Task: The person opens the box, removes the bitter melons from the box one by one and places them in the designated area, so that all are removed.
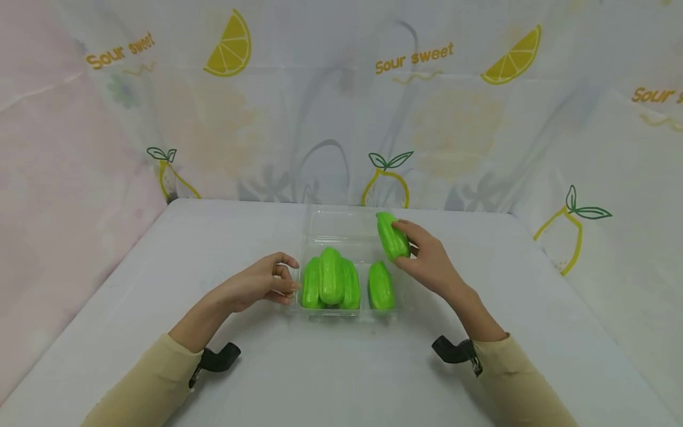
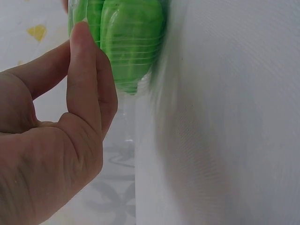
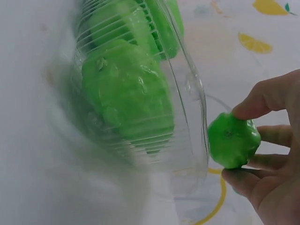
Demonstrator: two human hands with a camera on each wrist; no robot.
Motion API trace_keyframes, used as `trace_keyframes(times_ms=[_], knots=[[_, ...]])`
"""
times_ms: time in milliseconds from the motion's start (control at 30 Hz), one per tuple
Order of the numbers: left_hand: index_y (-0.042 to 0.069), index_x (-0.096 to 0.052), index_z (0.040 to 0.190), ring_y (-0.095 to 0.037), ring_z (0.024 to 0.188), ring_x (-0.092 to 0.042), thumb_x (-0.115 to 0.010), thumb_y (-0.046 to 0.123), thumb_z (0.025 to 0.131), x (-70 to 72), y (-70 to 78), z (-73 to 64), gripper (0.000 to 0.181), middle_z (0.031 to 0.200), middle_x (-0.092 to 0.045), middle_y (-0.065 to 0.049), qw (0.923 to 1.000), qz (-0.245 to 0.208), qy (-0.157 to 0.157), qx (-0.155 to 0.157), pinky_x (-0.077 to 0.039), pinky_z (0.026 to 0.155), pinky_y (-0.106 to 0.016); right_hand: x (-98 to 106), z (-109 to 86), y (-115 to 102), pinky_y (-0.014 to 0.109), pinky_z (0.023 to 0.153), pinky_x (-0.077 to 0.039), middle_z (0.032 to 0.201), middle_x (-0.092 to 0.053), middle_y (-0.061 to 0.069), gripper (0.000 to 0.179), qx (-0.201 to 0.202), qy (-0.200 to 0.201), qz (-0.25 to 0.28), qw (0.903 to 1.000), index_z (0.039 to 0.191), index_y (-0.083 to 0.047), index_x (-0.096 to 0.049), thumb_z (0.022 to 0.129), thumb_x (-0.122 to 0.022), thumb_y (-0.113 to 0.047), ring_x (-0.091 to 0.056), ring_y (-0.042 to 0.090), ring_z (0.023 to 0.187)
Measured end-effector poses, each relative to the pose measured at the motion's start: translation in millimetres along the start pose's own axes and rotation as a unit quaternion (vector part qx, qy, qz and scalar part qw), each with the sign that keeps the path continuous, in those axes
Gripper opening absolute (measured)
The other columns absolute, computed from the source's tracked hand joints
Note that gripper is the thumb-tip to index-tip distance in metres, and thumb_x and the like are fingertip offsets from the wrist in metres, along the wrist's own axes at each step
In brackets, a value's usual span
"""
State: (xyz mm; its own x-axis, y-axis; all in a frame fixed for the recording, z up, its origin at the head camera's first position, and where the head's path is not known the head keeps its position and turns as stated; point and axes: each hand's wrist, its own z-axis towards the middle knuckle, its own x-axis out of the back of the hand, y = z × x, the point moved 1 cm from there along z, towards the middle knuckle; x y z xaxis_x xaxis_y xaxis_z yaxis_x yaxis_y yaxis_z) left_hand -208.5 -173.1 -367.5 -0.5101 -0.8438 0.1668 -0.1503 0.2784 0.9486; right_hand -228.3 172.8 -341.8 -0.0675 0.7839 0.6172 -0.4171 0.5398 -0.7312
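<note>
Two sleeves (image 1: 144, 379) (image 1: 520, 376), two hands (image 1: 258, 281) (image 1: 431, 261), one box (image 1: 333, 312), five visible gourds (image 1: 311, 284) (image 1: 331, 276) (image 1: 351, 286) (image 1: 381, 287) (image 1: 392, 237)

Behind the flat white table (image 1: 341, 379) hangs a pale, creased backdrop sheet (image 1: 320, 112) printed with yellow lemon slices (image 1: 230, 47) and orange lettering (image 1: 415, 58); a pinkish panel (image 1: 53, 207) flanks the table's left
</note>
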Motion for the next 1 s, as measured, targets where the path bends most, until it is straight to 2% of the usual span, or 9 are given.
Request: trace_keyframes(times_ms=[233,667,833,1000], knots=[[-0.004,-0.032,0.138,-0.017,0.075,-0.065,-0.067,0.009,0.093,-0.4,0.0,0.1,0.058,0.089,-0.053,-0.008,1.0,0.003,0.002,0.001,-0.06,0.07,-0.027,5.8,2.2,9.4,0.049,0.108,-0.046,0.156,-0.038,0.017,0.065,-0.008,0.029,0.006,0.9995,0.148,-0.005,-0.043,0.086,-0.063,0.0,-0.046,0.037,0.138],[-0.004,-0.033,0.137,-0.017,0.074,-0.065,-0.067,0.009,0.093,-0.2,-0.1,-0.3,0.058,0.089,-0.053,-0.008,1.0,0.003,0.004,0.001,-0.06,0.069,-0.027,13.4,5.8,28.9,0.05,0.109,-0.045,0.157,-0.038,0.017,0.065,-0.048,0.053,0.016,0.9973,0.151,-0.006,-0.039,0.091,-0.064,-0.008,-0.049,0.042,0.134],[-0.004,-0.033,0.137,-0.017,0.074,-0.065,-0.067,0.009,0.093,0.3,-0.3,-0.1,0.058,0.089,-0.053,-0.008,1.0,0.004,0.003,0.002,-0.06,0.07,-0.027,12.9,7.1,35.8,0.049,0.106,-0.048,0.159,-0.035,0.016,0.067,-0.079,0.055,0.017,0.9952,0.153,-0.01,-0.037,0.091,-0.062,-0.011,-0.047,0.042,0.137],[-0.003,-0.033,0.137,-0.017,0.074,-0.065,-0.067,0.01,0.093,0.5,-0.5,0.3,0.057,0.089,-0.053,-0.008,0.9999,0.009,0.004,0.003,-0.06,0.07,-0.027,12.2,9.0,42.8,0.052,0.103,-0.049,0.158,-0.035,0.02,0.069,-0.118,0.049,0.014,0.9917,0.155,-0.013,-0.034,0.091,-0.062,-0.016,-0.044,0.043,0.139]])
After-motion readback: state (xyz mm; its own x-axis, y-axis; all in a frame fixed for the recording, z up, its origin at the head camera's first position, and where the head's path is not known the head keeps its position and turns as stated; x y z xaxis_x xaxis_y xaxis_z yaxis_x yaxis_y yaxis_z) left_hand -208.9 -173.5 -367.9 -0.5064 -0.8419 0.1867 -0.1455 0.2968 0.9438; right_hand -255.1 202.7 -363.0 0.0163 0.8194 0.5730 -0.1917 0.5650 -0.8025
